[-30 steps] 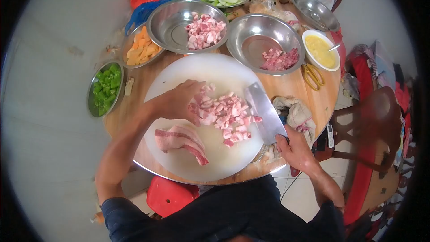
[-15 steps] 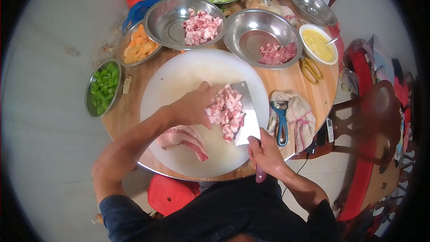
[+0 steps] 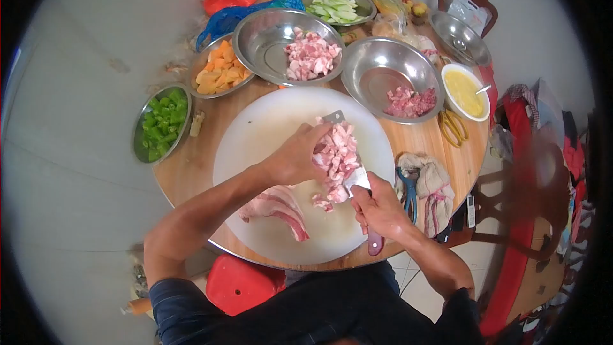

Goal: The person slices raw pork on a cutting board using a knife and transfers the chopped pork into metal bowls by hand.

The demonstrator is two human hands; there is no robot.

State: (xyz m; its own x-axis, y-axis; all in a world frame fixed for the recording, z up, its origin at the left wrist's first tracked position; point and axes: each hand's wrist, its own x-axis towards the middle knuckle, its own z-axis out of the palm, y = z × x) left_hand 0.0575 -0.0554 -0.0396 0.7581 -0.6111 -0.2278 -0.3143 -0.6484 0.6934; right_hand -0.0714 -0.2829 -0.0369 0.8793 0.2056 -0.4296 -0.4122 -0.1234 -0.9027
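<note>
On the round white cutting board (image 3: 255, 128), chopped meat (image 3: 338, 153) lies heaped over the blade of a cleaver (image 3: 357, 179). My right hand (image 3: 381, 207) is closed round the cleaver's handle. My left hand (image 3: 297, 155) presses against the left side of the heap, its fingers curved and partly hidden by the meat. A few loose bits lie just below the pile. An uncut slab of meat (image 3: 281, 209) rests on the board below my left forearm.
Beyond the board stand a steel bowl of chopped meat (image 3: 268, 57), another with less meat (image 3: 370, 70), a yellow mixture bowl (image 3: 466, 92), orange pieces (image 3: 222, 70) and green peppers (image 3: 165, 124). Scissors (image 3: 452, 129), a blue peeler (image 3: 408, 191) and a cloth (image 3: 437, 185) are right.
The cleaver has moved left from the board's right edge and slid under the chopped meat. The meat is gathered into a tighter heap between my left hand and the blade.
</note>
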